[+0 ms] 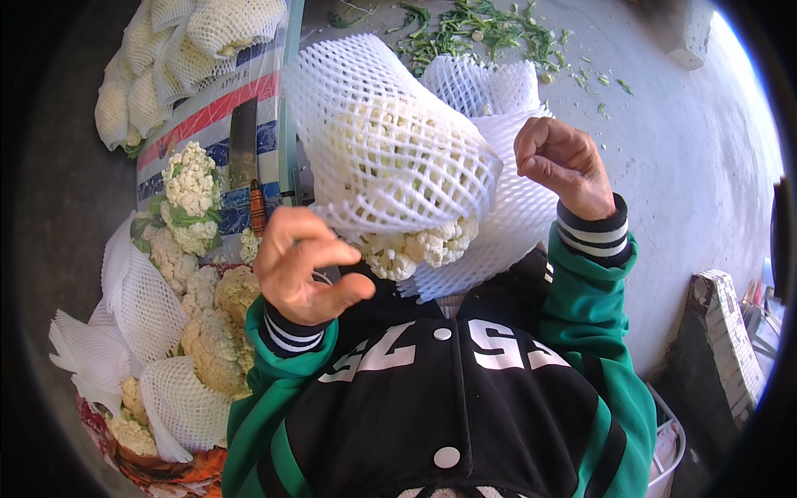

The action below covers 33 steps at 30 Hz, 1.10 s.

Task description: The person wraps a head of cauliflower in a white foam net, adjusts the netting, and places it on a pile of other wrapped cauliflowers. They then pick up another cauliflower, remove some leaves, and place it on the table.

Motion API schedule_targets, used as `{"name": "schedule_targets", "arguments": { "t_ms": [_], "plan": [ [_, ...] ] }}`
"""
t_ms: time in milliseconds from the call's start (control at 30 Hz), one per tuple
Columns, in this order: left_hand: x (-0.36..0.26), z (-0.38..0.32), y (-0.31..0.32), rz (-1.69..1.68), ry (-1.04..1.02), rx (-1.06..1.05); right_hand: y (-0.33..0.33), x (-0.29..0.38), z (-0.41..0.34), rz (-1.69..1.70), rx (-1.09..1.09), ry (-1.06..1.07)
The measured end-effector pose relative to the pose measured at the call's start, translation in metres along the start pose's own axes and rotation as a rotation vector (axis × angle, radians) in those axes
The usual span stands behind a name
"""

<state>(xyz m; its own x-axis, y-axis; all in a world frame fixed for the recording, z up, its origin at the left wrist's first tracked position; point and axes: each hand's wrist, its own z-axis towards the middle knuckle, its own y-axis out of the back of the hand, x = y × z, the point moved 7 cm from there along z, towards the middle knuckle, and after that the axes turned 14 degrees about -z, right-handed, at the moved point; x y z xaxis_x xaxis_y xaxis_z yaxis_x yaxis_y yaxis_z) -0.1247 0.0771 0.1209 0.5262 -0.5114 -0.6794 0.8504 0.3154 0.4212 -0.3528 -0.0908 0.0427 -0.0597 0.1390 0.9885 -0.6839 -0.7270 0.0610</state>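
A cauliflower head [439, 243] sits in a white foam net sleeve [398, 155] in front of my chest. Its florets show at the near opening, and the far end of the sleeve stretches past the head. My left hand [305, 261] is beside the near left edge of the sleeve, thumb and fingers apart with nothing between them. To the right of the sleeve is my right hand [563, 165], its fingers curled towards the thumb. Whether its fingertips pinch any netting is not clear. More white foam netting [517, 180] lies under and behind the wrapped head.
At the left, a large knife [243, 143] with a wooden handle lies on a printed box [205, 112], beside a bare cauliflower [190, 187]. Net-wrapped heads [155, 62] are piled beyond. Loose cauliflowers [215, 348] lie nearer me. Leaf trimmings [492, 31] litter the floor.
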Motion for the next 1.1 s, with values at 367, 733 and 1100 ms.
{"name": "schedule_targets", "arguments": {
  "t_ms": [367, 733, 1100],
  "plan": [
    [0.017, -0.010, -0.034, 0.313, -0.016, 0.154, -0.047, 0.036, -0.013, -0.778, -0.107, 0.192],
    [0.004, -0.013, -0.034, 0.363, -0.118, 0.034, -0.073, 0.040, -0.027, -1.218, -0.253, 0.548],
    [0.002, -0.028, -0.045, -0.015, 0.104, 0.403, -0.041, 0.051, -0.033, -0.779, -0.020, 0.274]
  ]
}}
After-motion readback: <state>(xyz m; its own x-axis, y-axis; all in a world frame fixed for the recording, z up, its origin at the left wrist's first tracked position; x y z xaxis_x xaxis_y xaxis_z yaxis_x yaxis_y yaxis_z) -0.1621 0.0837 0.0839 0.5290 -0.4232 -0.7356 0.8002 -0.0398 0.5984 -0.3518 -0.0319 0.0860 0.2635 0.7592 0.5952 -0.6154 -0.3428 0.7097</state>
